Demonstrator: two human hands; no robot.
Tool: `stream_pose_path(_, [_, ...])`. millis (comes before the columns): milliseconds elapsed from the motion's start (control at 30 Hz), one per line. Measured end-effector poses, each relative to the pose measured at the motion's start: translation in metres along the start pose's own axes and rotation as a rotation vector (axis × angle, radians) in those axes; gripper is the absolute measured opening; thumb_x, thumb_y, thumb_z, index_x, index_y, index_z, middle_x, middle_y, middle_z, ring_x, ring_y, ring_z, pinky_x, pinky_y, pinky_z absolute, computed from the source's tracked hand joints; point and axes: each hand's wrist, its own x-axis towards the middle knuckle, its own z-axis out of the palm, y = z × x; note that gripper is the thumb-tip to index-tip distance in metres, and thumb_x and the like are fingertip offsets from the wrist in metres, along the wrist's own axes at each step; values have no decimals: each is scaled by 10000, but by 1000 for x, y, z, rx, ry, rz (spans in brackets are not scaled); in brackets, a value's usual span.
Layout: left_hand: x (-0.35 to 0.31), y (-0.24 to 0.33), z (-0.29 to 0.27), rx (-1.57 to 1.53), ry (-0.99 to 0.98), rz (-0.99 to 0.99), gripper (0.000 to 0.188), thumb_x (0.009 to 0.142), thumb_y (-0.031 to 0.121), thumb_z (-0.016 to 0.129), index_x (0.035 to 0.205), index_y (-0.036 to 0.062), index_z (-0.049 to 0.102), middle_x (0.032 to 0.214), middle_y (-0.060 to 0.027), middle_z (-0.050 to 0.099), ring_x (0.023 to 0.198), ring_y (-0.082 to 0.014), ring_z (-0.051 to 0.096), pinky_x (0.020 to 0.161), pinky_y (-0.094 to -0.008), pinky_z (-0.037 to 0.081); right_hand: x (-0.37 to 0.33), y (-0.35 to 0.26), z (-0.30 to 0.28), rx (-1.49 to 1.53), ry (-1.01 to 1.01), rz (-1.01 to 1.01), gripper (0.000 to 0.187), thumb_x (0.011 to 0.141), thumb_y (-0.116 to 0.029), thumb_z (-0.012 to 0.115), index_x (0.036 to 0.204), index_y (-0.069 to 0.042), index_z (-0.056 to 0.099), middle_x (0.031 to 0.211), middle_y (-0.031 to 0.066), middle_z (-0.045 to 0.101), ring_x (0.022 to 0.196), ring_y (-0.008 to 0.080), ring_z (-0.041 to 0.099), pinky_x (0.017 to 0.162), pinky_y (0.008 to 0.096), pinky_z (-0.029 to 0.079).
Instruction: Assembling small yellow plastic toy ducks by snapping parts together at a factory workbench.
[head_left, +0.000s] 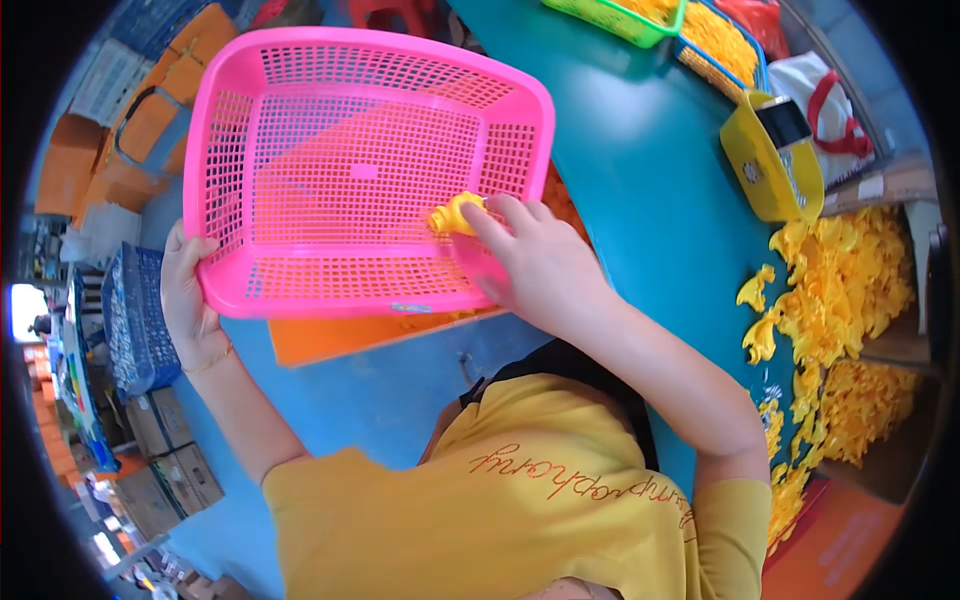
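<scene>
A pink plastic basket (375, 308) with mesh sides and floor is held up and tilted in front of me. My left hand (187, 270) grips its lower left corner, thumb over the rim. Inside the basket, near its lower right, my right hand (535, 255) pinches a small yellow plastic piece (455, 215) between its fingers. The piece has a rounded, knobbly shape; its exact kind I cannot make out. Nothing else shows in the basket. Below it, an orange box (310, 342) is partly hidden, with some yellow pieces in it.
A teal table (650, 200) stretches along my right, with a heap of yellow plastic pieces (840, 290) on it. Beyond stand a yellow container (765, 180), a green basket (650, 30) and a blue basket (720, 50) of yellow pieces. At left are orange boxes (150, 125) and a blue crate (140, 320).
</scene>
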Motion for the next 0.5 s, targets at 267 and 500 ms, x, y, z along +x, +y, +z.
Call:
stream_pose_path(267, [-27, -18, 8, -56, 122, -7, 128, 877, -89, 577, 952, 8, 614, 1056, -131, 721, 963, -192, 694, 887, -323, 586, 50, 19, 44, 450, -132, 302, 521, 843, -210, 837, 1276, -23, 617, 1104, 131, 711, 1037, 309, 710, 895, 392, 567])
stream_pose_path(500, [-13, -41, 20, -121, 132, -83, 134, 875, -97, 560, 953, 9, 587, 1040, -116, 704, 903, -175, 687, 849, -308, 584, 57, 2, 59, 277, -243, 227, 694, 848, -447, 846, 1337, -9, 620, 1246, 193, 662, 1136, 365, 684, 966, 456, 557])
